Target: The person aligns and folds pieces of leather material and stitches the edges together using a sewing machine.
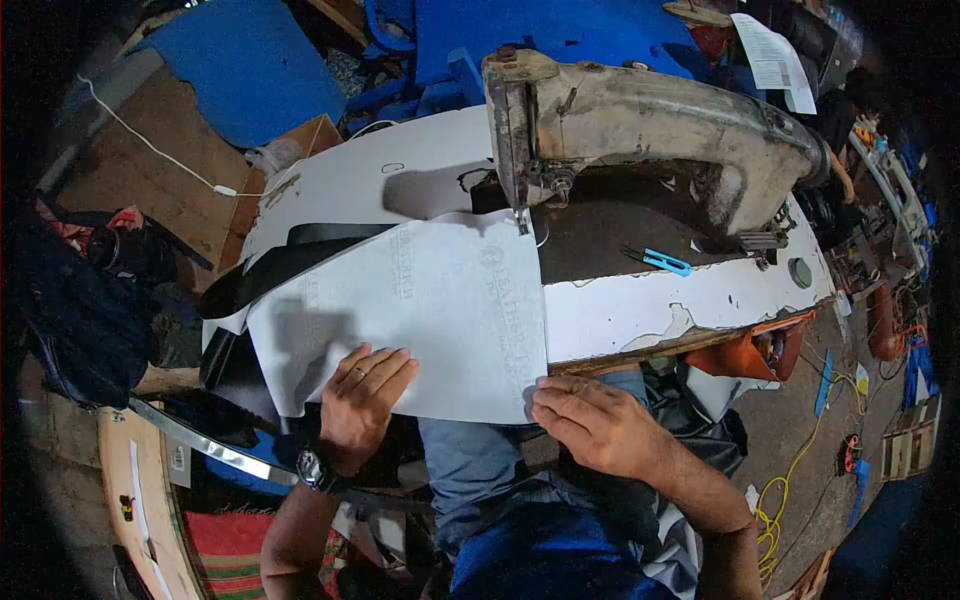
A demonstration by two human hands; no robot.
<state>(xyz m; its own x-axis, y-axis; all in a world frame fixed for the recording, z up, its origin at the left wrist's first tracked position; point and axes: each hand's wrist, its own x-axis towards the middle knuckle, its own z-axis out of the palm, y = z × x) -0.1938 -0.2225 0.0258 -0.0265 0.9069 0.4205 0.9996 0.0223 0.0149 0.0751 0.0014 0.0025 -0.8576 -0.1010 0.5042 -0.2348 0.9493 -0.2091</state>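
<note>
A large leatherette sheet lies with its white, faintly lettered backing up, and its black face shows at the folded left side. My left hand rests flat on the sheet's lower left part, fingers stretched out. At the lower right corner my right hand pinches the sheet's edge between thumb and fingers. The far edge of the sheet reaches the needle area of an old, worn sewing machine. Whether the needle is in the sheet, I cannot tell.
Blue thread snips lie on the machine bed, right of the sheet. The white tabletop has a chipped front edge. An orange-brown piece hangs below it. A yellow cable lies on the floor at right. Another person's arm shows at far right.
</note>
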